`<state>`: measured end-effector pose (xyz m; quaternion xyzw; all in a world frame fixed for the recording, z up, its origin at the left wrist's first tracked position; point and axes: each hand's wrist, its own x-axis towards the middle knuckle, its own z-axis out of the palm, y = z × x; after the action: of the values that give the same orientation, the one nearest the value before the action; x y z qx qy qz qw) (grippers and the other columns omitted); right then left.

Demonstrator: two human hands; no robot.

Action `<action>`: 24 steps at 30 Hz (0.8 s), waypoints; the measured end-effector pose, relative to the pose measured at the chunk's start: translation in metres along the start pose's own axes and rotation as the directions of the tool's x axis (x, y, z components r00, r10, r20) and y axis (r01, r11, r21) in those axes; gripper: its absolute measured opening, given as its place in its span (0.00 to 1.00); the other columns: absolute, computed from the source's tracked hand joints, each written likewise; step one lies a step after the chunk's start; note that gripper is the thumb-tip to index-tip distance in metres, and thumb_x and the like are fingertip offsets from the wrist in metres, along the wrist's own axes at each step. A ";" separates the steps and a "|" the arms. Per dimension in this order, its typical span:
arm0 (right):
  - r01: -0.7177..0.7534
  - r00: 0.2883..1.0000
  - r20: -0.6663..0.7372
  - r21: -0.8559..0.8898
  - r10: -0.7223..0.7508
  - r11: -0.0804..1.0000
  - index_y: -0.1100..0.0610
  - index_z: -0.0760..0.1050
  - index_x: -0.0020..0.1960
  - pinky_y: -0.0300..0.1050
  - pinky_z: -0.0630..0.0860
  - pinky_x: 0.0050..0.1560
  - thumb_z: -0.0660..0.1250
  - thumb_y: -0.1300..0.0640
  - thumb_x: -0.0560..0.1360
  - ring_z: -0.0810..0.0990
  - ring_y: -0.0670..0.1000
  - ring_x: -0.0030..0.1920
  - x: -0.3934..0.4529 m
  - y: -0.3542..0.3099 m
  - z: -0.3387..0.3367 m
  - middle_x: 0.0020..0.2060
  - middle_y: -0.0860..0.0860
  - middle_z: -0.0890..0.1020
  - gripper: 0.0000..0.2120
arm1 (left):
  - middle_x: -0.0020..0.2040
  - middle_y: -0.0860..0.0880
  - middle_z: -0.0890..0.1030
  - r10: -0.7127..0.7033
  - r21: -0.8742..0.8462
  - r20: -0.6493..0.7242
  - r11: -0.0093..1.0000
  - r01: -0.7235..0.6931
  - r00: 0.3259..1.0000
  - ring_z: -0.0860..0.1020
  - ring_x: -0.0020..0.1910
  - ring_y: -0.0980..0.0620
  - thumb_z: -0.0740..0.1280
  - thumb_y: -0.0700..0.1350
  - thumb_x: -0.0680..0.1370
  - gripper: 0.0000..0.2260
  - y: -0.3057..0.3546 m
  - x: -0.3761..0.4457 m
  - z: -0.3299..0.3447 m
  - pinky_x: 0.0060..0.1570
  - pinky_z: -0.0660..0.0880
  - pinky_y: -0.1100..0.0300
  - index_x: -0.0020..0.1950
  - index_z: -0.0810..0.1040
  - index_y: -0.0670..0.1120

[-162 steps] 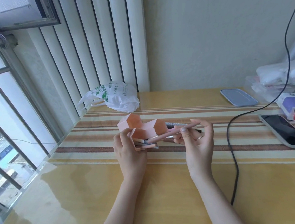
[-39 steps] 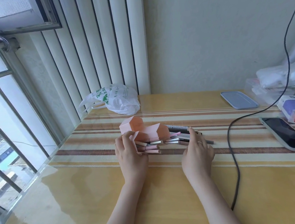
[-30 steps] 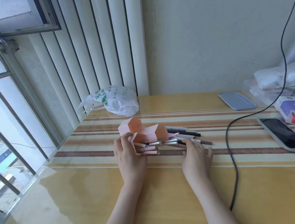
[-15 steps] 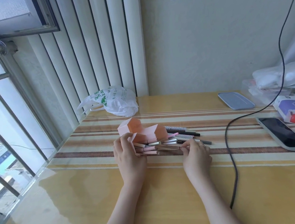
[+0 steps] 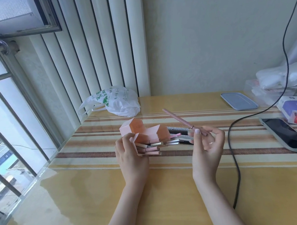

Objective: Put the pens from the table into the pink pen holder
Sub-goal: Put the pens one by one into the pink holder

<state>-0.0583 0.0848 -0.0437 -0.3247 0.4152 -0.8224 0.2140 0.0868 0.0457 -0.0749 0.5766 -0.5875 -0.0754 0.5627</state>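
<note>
The right hand [image 5: 207, 144] is raised above the table [image 5: 169, 200], palm turned toward the camera, thumb and fingertips pinched on the lower end of a pink pen [image 5: 179, 121]. The pen slants up toward 10 o'clock, clear of the table. The left hand [image 5: 130, 157] lies at 9 o'clock of the right hand, fingers curled around the near end of the pink pen holder [image 5: 146, 133], holding it in place.

Half a second earlier the right hand was flat on the table, pressed against the pens; it has since lifted with one pen. The left hand has not moved.

The holder lies on its side on the striped runner [image 5: 219, 152], made of joined hexagonal tubes with openings toward 3 o'clock. A cluster of pens [image 5: 162, 144] protrudes from the openings.
</note>
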 end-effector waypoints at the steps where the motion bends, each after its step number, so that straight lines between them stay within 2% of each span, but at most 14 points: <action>1: -0.006 1.000 0.028 0.018 0.006 1.000 0.52 0.69 0.49 0.46 0.78 0.49 0.64 0.65 0.77 0.82 0.58 0.48 -0.003 -0.003 0.002 0.44 0.55 0.79 0.09 | 0.53 0.53 0.66 0.000 0.001 0.001 1.000 0.000 1.000 0.64 0.54 0.52 0.61 0.26 0.59 0.32 0.000 0.000 0.000 0.50 0.64 0.55 0.59 0.69 0.49; 3: -0.021 0.996 0.087 0.035 0.018 0.999 0.54 0.69 0.49 0.47 0.78 0.48 0.64 0.65 0.76 0.82 0.55 0.45 -0.009 -0.006 0.006 0.42 0.55 0.79 0.08 | 0.53 0.53 0.66 0.006 0.004 0.004 1.000 -0.006 1.000 0.64 0.53 0.52 0.62 0.26 0.59 0.32 0.000 0.000 0.000 0.50 0.65 0.55 0.58 0.69 0.49; 6: -0.029 0.989 0.147 0.013 0.027 1.000 0.58 0.70 0.49 0.50 0.77 0.50 0.65 0.65 0.76 0.81 0.56 0.47 -0.013 -0.006 0.008 0.42 0.55 0.79 0.06 | 0.53 0.53 0.66 0.004 0.004 0.007 1.000 -0.004 1.000 0.65 0.54 0.51 0.62 0.26 0.59 0.31 0.000 0.001 0.000 0.51 0.66 0.54 0.58 0.69 0.49; 11: 0.027 0.975 0.221 -0.027 -0.021 0.999 0.60 0.72 0.49 0.38 0.76 0.48 0.64 0.68 0.76 0.81 0.48 0.48 -0.016 -0.007 0.009 0.45 0.58 0.80 0.05 | 0.52 0.54 0.65 0.016 0.003 0.009 1.000 -0.016 1.000 0.65 0.54 0.51 0.62 0.26 0.59 0.33 -0.001 0.000 0.000 0.51 0.67 0.53 0.58 0.67 0.52; 15: 0.045 0.975 0.220 -0.013 -0.041 0.999 0.57 0.71 0.54 0.35 0.76 0.49 0.64 0.68 0.76 0.82 0.46 0.48 -0.017 -0.007 0.011 0.42 0.51 0.84 0.10 | 0.52 0.54 0.65 0.019 0.002 0.011 1.000 -0.019 1.000 0.65 0.54 0.52 0.63 0.27 0.59 0.33 -0.001 0.000 0.000 0.52 0.69 0.49 0.58 0.66 0.54; 19: 0.094 0.974 0.211 -0.019 -0.088 0.995 0.54 0.72 0.50 0.43 0.76 0.51 0.66 0.67 0.75 0.83 0.50 0.51 -0.018 -0.007 0.008 0.43 0.51 0.84 0.10 | 0.52 0.54 0.65 0.016 0.003 0.012 1.000 -0.016 1.000 0.64 0.54 0.52 0.62 0.27 0.59 0.33 0.001 0.000 -0.001 0.52 0.70 0.47 0.58 0.66 0.54; 24: 0.225 0.935 0.311 -0.138 -0.173 0.965 0.53 0.75 0.46 0.42 0.78 0.47 0.68 0.61 0.75 0.84 0.48 0.48 -0.019 -0.002 0.007 0.43 0.47 0.85 0.04 | 0.52 0.54 0.65 0.021 -0.004 0.011 1.000 -0.021 1.000 0.65 0.53 0.51 0.62 0.26 0.59 0.33 -0.001 0.000 -0.001 0.51 0.71 0.45 0.58 0.66 0.54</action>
<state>-0.0402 0.0943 -0.0454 -0.5018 0.4124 -0.7432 0.1603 0.0879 0.0458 -0.0754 0.5688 -0.5967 -0.0738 0.5612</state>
